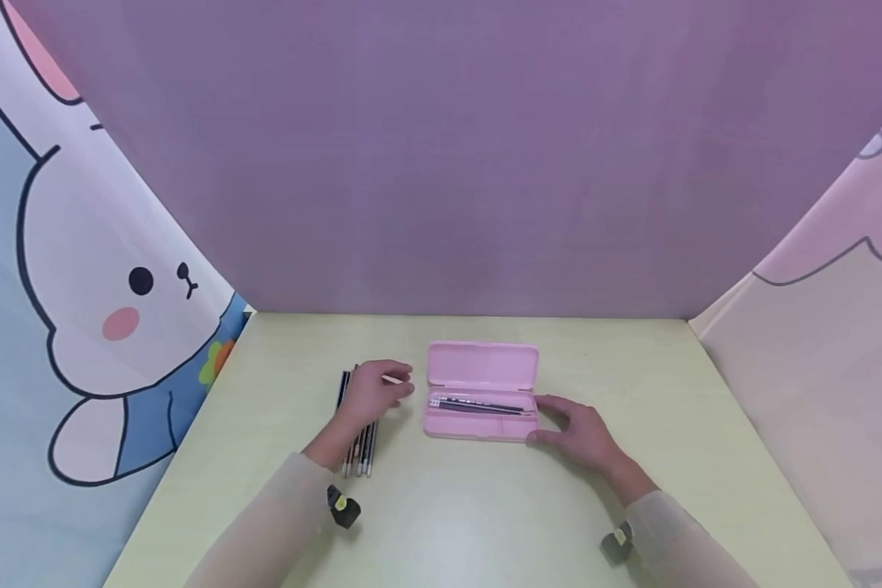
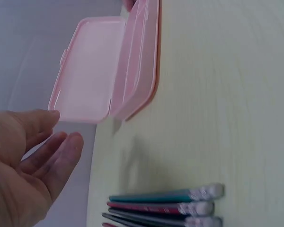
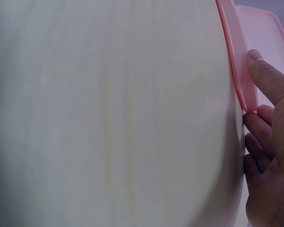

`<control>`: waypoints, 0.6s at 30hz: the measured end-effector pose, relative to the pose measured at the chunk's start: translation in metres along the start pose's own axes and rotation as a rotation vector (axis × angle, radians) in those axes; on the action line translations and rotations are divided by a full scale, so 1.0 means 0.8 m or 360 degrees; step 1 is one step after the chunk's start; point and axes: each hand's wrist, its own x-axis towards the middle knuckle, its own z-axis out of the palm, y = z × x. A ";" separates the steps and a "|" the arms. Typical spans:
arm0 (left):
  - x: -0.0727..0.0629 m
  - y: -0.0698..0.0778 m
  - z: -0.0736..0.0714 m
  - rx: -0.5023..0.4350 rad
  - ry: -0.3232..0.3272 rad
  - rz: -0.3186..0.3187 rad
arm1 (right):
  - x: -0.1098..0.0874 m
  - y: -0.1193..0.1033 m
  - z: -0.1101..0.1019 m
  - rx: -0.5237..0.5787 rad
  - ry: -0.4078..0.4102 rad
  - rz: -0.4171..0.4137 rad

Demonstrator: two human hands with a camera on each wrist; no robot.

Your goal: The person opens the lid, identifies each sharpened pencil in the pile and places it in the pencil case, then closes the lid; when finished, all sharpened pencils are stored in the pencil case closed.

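A pink pencil case [image 1: 461, 425] lies on the table with its lid [image 1: 483, 365] raised at the back. Two dark pencils [image 1: 481, 406] with pale eraser ends lie lengthwise in its rear compartment. My right hand [image 1: 576, 433] holds the case's right end, the thumb [image 3: 265, 73] against its front side and the fingers around the end. To the left of the case my left hand [image 1: 377, 390] hovers over a bunch of pencils [image 1: 363, 449], thumb and fingers apart, with no pencil visible between them in the left wrist view. It partly hides the bunch.
The pale table [image 1: 470, 523] runs back to a purple wall panel [image 1: 470, 163]. Printed cloths stand along both sides, the left one with a white rabbit [image 1: 118, 245]. A small dark camera [image 1: 344, 508] is worn on the left wrist, another [image 1: 617, 545] on the right.
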 end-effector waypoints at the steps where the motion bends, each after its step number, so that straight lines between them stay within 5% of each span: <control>1: -0.002 -0.004 -0.004 -0.0009 0.0020 -0.0025 | 0.000 0.000 0.000 0.0004 0.0001 0.0005; 10: -0.024 -0.037 -0.038 0.0108 0.0099 -0.0169 | -0.001 -0.004 -0.001 0.0025 -0.0014 0.0006; 18: -0.033 -0.059 -0.049 0.0218 0.0130 -0.0303 | -0.002 -0.005 -0.002 -0.0022 -0.0005 -0.0003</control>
